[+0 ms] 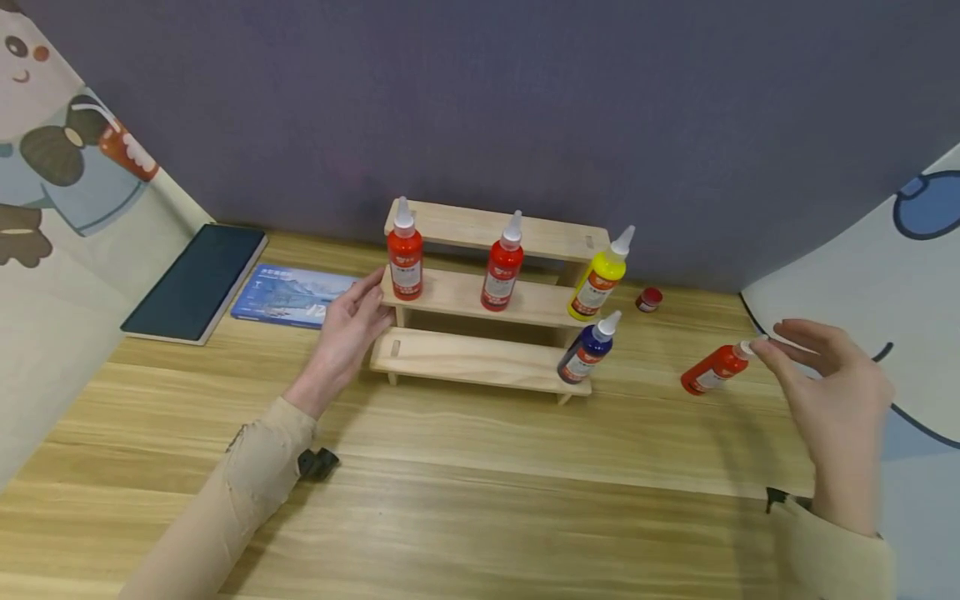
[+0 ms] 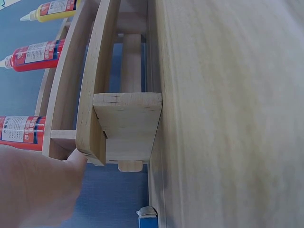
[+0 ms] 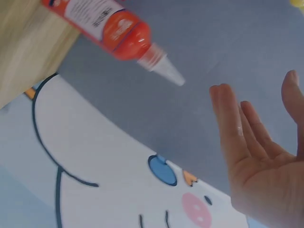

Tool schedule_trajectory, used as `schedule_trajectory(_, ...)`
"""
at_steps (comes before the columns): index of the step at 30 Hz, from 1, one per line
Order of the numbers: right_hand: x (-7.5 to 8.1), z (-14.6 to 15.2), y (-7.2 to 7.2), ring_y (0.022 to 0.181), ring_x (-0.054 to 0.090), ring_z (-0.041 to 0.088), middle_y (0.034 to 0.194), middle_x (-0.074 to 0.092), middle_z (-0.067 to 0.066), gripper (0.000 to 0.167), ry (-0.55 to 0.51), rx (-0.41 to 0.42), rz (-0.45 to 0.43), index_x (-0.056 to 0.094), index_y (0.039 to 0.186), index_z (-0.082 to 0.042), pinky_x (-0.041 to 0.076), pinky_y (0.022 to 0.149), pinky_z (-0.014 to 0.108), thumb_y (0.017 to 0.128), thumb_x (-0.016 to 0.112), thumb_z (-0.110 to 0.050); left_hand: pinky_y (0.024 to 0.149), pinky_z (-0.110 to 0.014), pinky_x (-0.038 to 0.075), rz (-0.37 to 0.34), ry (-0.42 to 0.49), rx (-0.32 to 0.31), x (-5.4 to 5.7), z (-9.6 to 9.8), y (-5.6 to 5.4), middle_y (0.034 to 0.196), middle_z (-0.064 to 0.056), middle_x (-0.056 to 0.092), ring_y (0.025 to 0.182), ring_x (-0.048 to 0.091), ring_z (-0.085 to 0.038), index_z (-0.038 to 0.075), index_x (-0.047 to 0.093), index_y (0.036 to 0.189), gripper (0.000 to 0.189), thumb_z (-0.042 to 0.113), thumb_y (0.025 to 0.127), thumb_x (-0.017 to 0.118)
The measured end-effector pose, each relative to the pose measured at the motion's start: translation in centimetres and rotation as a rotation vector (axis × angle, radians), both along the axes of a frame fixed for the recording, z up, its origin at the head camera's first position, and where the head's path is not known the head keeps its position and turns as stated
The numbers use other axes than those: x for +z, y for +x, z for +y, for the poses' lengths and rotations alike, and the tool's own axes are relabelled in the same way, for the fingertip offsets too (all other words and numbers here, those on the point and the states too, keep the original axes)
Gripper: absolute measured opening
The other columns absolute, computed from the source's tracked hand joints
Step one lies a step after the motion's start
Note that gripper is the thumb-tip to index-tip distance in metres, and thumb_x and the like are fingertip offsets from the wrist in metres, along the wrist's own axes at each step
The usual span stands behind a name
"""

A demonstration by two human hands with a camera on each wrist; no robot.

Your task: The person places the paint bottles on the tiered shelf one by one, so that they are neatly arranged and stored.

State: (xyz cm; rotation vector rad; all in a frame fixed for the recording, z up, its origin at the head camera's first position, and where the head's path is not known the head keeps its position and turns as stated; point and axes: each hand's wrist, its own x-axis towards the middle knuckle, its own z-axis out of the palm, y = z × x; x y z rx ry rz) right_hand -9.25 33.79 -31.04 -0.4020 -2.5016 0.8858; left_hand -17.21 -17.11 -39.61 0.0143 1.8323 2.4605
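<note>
A three-tier wooden shelf stands against the dark back panel. My left hand holds its left end at the middle tier; in the left wrist view the thumb lies against the wood. Two red paint bottles and a yellow paint bottle stand on the middle tier, and a dark blue paint bottle is at the right of the bottom tier. Another red paint bottle stands on the table to the right. Beside its nozzle is my right hand, fingers extended and apart from the bottle in the right wrist view.
At the left lie a dark green book and a blue flat box. A small red-lidded jar stands right of the shelf. Printed panels border the wooden table on both sides.
</note>
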Motion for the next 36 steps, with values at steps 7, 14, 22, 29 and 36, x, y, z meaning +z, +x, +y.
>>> schedule_trajectory(7, -0.9, 1.3, 0.2, 0.092, 0.050, -0.026, 0.146, 0.066, 0.012, 0.051, 0.022, -0.063, -0.040, 0.064, 0.149, -0.011, 0.044, 0.081, -0.001, 0.101, 0.078, -0.022, 0.124, -0.035, 0.041, 0.000, -0.011, -0.001, 0.0, -0.1, 0.1, 0.173, -0.022, 0.024, 0.155, 0.036, -0.037, 0.002, 0.020, 0.169, 0.054, 0.009, 0.118, 0.035)
schedule_trajectory(14, -2.1, 2.8, 0.0, 0.094, 0.053, -0.023, 0.148, 0.063, 0.021, 0.060, 0.023, -0.035, -0.143, 0.057, 0.154, -0.007, 0.041, 0.073, -0.004, 0.103, 0.076, -0.032, 0.123, -0.034, 0.043, -0.007, -0.015, 0.009, 0.0, -0.1, 0.0, 0.173, -0.023, 0.025, 0.155, 0.037, -0.037, 0.002, 0.022, 0.169, 0.054, 0.008, 0.118, 0.036)
schedule_trajectory(22, -4.0, 4.7, -0.7, 0.113, 0.070, 0.005, 0.148, 0.055, 0.035, 0.076, 0.037, 0.129, -0.239, 0.044, 0.158, 0.005, 0.042, 0.064, -0.004, 0.103, 0.075, -0.037, 0.123, -0.034, 0.042, -0.018, -0.009, 0.007, 0.0, -0.1, -0.1, 0.174, -0.022, 0.024, 0.155, 0.036, -0.036, 0.002, 0.022, 0.169, 0.054, 0.008, 0.117, 0.037)
schedule_trajectory(29, -5.1, 5.2, -1.3, 0.113, 0.071, 0.013, 0.147, 0.055, 0.037, 0.078, 0.027, 0.173, -0.269, 0.041, 0.158, 0.008, 0.043, 0.066, -0.003, 0.104, 0.074, -0.038, 0.124, -0.036, 0.041, -0.013, -0.013, 0.003, 0.0, -0.1, 0.0, 0.174, -0.022, 0.024, 0.156, 0.035, -0.036, 0.002, 0.021, 0.169, 0.054, 0.009, 0.117, 0.037)
schedule_trajectory(36, -5.9, 5.4, -1.8, 0.106, 0.065, -0.006, 0.149, 0.052, 0.038, 0.080, -0.022, 0.234, -0.296, 0.040, 0.160, 0.008, 0.045, 0.068, -0.002, 0.104, 0.074, -0.038, 0.125, -0.036, 0.040, -0.005, -0.012, -0.001, 0.1, -0.1, 0.0, 0.174, -0.022, 0.023, 0.156, 0.034, -0.037, 0.001, 0.021, 0.169, 0.054, 0.008, 0.117, 0.037)
